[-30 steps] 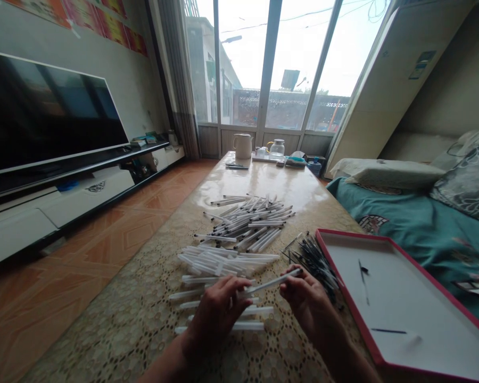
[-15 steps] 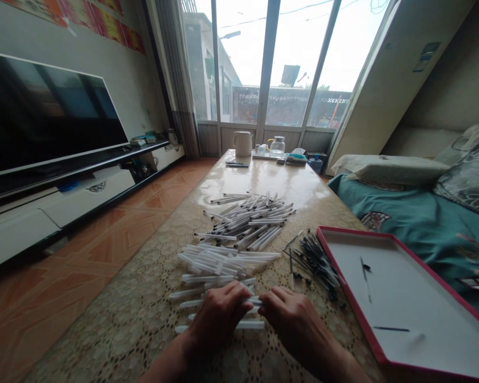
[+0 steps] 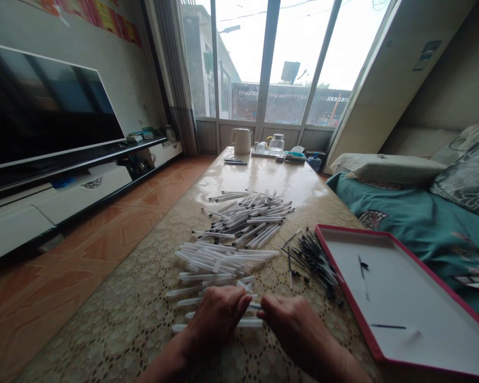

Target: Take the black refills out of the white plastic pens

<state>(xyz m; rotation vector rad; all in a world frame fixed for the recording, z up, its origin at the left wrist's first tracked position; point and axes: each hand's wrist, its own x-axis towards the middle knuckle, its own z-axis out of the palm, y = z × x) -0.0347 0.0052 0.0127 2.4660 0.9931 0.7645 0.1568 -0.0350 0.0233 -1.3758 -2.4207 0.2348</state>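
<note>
My left hand (image 3: 219,315) is closed on a slim pen (image 3: 255,305), seen only as a short stretch between both hands. From the other side, the fingers of my right hand (image 3: 291,319) pinch the pen's right end. White pen barrels (image 3: 207,258) lie in a loose heap beyond my left hand, and several more lie beneath it, partly hidden by it. Farther off is a pile of pens with black ends (image 3: 249,218). Thin black refills and small black parts (image 3: 313,260) lie in a bundle beyond my right hand.
A shallow red-rimmed tray (image 3: 345,298) stands at the right, with a few thin black pieces inside. At the table's far end are a jug (image 3: 241,141), a glass pot (image 3: 277,143) and a tissue pack (image 3: 295,155). A bed (image 3: 403,207) borders the right side.
The view has tilted slightly. My right fingers have curled in more around the pen's end, and a white piece now shows above my left fingers. The piles look the same.
</note>
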